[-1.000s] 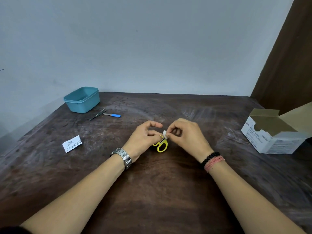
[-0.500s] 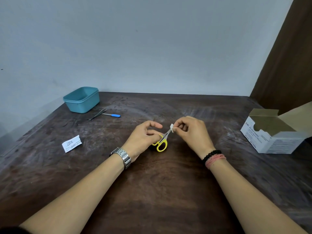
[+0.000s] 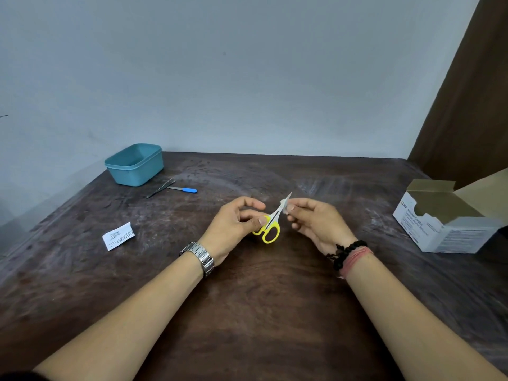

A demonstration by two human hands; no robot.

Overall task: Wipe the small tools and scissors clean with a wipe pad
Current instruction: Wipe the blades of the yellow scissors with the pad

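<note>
Scissors (image 3: 270, 224) sit in the middle of what I see, held up just above the dark brown table (image 3: 247, 312). They are small, with bright yellow loop handles and thin shiny blades that are closed together and point up toward 1 o'clock. My left hand (image 3: 233, 225) grips the yellow handles with curled fingers. My right hand (image 3: 313, 221) pinches a little white wipe pad (image 3: 284, 206) against the blades, close to the tip. The pad looks small and folded.

Far off at 10 o'clock stands a teal tub (image 3: 134, 165). Just beside it lie metal tweezers (image 3: 160, 188) and a small tool with a blue handle (image 3: 184, 190). At 9 o'clock lies a torn white wrapper (image 3: 118, 236). At 3 o'clock stands an open white box of swabs (image 3: 445, 215).
</note>
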